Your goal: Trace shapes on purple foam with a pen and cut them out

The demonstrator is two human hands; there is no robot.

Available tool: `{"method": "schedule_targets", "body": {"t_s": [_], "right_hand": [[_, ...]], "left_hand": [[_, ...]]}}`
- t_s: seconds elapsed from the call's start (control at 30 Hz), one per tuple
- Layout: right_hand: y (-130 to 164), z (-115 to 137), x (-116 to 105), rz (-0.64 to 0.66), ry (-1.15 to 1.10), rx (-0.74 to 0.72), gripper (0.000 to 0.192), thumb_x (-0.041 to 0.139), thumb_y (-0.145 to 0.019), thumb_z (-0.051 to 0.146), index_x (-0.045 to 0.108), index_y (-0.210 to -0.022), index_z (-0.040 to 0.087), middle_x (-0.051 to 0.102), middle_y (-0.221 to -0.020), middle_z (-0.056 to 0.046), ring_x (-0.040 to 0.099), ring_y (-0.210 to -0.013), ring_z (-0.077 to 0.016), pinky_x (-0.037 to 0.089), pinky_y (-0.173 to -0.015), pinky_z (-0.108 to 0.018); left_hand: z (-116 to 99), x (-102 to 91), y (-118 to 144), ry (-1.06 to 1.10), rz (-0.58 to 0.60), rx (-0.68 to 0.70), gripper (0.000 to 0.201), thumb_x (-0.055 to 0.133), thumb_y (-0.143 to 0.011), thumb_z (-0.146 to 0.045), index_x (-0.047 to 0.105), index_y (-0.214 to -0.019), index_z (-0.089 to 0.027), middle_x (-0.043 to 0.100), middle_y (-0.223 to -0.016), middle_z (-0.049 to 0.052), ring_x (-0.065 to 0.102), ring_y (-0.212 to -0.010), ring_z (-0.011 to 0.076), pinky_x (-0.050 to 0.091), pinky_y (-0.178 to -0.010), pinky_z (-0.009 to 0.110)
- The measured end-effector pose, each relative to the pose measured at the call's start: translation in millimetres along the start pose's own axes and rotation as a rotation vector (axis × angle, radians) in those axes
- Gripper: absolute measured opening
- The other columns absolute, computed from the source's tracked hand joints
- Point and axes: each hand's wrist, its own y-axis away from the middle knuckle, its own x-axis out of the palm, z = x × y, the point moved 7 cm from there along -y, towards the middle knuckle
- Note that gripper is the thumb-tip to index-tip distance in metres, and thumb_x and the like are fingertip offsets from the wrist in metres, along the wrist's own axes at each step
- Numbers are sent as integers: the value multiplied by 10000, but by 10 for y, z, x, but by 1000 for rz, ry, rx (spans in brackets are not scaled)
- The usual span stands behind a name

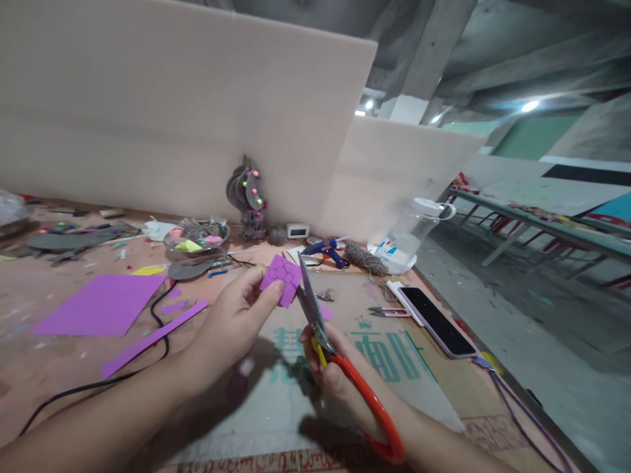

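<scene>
Left hand [231,325] pinches our purple foam piece [280,278] above the table; right hand [331,362] grips orange-handled scissors [315,322], blades at its edge (fingertips near). We judge a slip could nick them or overcut the drawn outline.

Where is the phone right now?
In the head view, the phone lies flat on the table's right side, near the edge, just right of the small pink snips and beyond the right hand holding the orange scissors.

Craft workshop: scrap-strewn table [59,368], glue gun [325,251]
</scene>
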Motion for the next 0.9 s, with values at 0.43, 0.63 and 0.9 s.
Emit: {"method": "schedule_targets", "body": {"t_s": [0.43, 0.63, 0.9], "right_hand": [[-11, -3, -44, -49, 47, 49, 526, 578, -841, 669, 508, -1125, 232, 428, -790, 5, 363, -652, -133, 302, -560, -259], [4, 28, -10, 20, 27, -16, 531, 534, -864, 676, 492, -1188, 256, 436, -873, -11, 378, -683, -130, 333, -590, -258], [9, 62, -11, -24, 78, 26, 570, 502, -844, 729, 496, -1125, 233, 417, -830, 1, 358, -659, -127, 316, -576, -251]], "left_hand": [[-9, 77, 33, -12, 94, -37, 220, 498, -944, -364, 608, -845, -202, 602, -776, -19, 567, -742, 148, 437, -660, 254], [19, 39, -3, 40, 61, -43, 226, 499, -953, -364, 616, -849, -201, 624, -803, -11, 584, -777, 143, 458, -707, 249], [-15, 77, 35, 25, 94, -25, 212, 500, -958, -344, 613, -844, -205, 619, -800, -10, 578, -766, 138, 450, -695, 248]]}}
